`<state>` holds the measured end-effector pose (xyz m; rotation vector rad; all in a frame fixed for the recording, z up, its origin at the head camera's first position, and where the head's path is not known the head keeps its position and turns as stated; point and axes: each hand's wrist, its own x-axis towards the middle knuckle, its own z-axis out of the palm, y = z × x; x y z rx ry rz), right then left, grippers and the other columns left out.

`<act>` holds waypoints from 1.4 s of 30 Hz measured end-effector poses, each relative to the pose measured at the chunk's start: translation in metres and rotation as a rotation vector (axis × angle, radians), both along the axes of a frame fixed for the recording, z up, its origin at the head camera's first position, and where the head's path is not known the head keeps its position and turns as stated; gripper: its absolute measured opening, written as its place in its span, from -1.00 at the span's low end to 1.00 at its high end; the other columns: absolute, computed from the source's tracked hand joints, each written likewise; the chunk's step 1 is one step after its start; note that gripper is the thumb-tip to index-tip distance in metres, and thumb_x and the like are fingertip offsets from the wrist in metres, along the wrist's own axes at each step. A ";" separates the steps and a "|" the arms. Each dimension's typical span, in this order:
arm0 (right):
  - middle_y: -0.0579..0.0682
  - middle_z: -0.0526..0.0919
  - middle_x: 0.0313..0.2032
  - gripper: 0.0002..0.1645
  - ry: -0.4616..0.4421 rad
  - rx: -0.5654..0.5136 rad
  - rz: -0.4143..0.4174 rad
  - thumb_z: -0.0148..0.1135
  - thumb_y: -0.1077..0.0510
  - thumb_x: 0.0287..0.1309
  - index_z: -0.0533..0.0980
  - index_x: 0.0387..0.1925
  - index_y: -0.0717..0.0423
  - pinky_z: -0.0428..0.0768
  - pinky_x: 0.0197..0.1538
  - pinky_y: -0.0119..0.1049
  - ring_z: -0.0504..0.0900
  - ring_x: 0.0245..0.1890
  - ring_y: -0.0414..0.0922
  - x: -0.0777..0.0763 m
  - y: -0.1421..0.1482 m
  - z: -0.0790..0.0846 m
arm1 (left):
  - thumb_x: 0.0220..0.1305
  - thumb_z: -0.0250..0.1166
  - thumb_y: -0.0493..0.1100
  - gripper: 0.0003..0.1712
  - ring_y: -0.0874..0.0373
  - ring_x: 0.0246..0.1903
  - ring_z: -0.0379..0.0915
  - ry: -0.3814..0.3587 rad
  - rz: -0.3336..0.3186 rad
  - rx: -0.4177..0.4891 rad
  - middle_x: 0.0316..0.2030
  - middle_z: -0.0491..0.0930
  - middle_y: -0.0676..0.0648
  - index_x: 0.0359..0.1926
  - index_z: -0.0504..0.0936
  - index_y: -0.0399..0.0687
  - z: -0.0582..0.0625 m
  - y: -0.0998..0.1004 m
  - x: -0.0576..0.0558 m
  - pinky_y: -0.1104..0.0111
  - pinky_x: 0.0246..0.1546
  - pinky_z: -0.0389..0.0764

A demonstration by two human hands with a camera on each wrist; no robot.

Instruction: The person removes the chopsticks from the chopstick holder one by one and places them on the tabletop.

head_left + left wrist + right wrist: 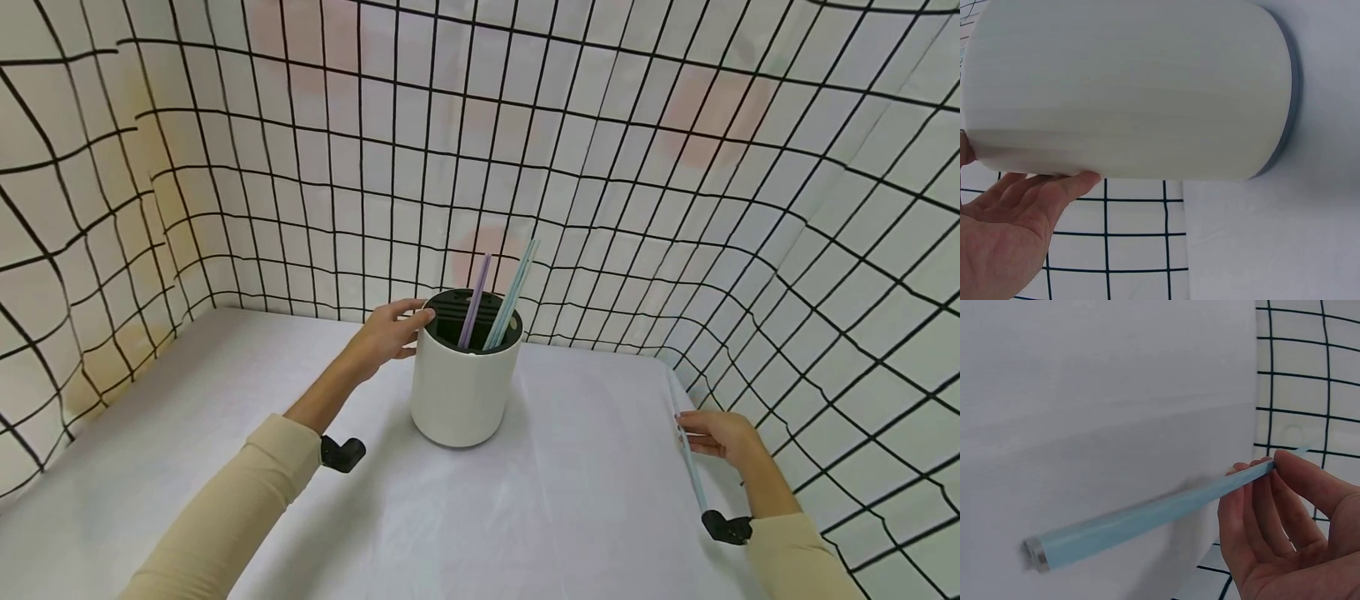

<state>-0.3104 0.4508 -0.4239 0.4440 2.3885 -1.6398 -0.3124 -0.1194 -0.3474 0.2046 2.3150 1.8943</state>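
A white cylindrical holder [461, 400] with a black slotted top stands upright on the white table. Out of it lean a purple chopstick [477, 300] and light blue chopsticks [513, 293]. My left hand [386, 337] grips the holder's upper left side, thumb at the rim and fingers along the outer wall; the left wrist view shows the wall [1129, 94] close up. Over at the right, my right hand [716, 435] pinches a light blue chopstick [1147, 515] between thumb and fingers. Its silver-capped end points back toward the wrist, close over the table.
Black wire grid panels [465, 154] rise behind the table and along both sides, with white cloth beyond them. The right hand is close to the right panel. White cloth covers the tabletop [480, 525]. A black wrist mount [343, 455] sits below each hand.
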 end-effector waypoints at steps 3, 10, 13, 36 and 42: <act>-0.20 0.77 -0.39 -0.92 -0.020 0.001 -0.014 0.37 0.21 0.25 0.74 -0.34 0.03 0.79 -0.18 -0.33 0.75 -0.36 -0.23 0.001 0.002 -0.009 | 0.51 0.16 0.14 -0.25 -0.16 0.40 0.34 -0.007 -0.004 0.007 0.45 0.35 -0.19 0.56 0.20 0.01 0.000 0.000 0.000 0.05 0.31 0.55; -0.21 0.76 -0.39 -0.73 -0.014 0.055 -0.026 0.39 0.20 0.24 0.70 -0.09 0.30 0.77 -0.22 -0.34 0.72 -0.37 -0.25 -0.001 0.000 -0.019 | 0.51 0.16 0.15 -0.25 -0.17 0.40 0.34 -0.010 0.000 0.000 0.45 0.34 -0.19 0.56 0.20 0.02 0.000 -0.001 0.001 0.05 0.32 0.54; -0.21 0.76 -0.39 -0.65 -0.008 0.084 -0.021 0.39 0.20 0.24 0.66 -0.02 0.36 0.76 -0.25 -0.34 0.71 -0.38 -0.26 -0.003 -0.001 -0.022 | 0.50 0.16 0.15 -0.25 -0.17 0.40 0.35 -0.009 0.002 -0.005 0.45 0.34 -0.19 0.56 0.20 0.03 0.000 -0.001 0.001 0.05 0.32 0.54; -0.17 0.72 -0.49 -0.66 0.022 0.117 -0.078 0.36 0.26 0.23 0.63 -0.05 0.48 0.74 -0.34 -0.41 0.67 -0.47 -0.27 -0.009 -0.015 -0.024 | 0.51 0.17 0.13 -0.26 -0.14 0.42 0.33 -0.008 -0.006 0.011 0.44 0.37 -0.17 0.55 0.21 0.01 0.000 -0.001 -0.002 0.05 0.32 0.53; -0.28 0.72 -0.40 -0.47 0.179 0.106 -0.037 0.32 0.19 0.32 0.50 0.16 0.51 0.76 -0.20 -0.46 0.70 -0.39 -0.36 -0.017 -0.046 0.004 | 0.51 0.16 0.13 -0.27 -0.16 0.41 0.34 -0.008 -0.002 0.008 0.44 0.36 -0.18 0.55 0.21 0.00 -0.001 0.000 -0.002 0.05 0.32 0.54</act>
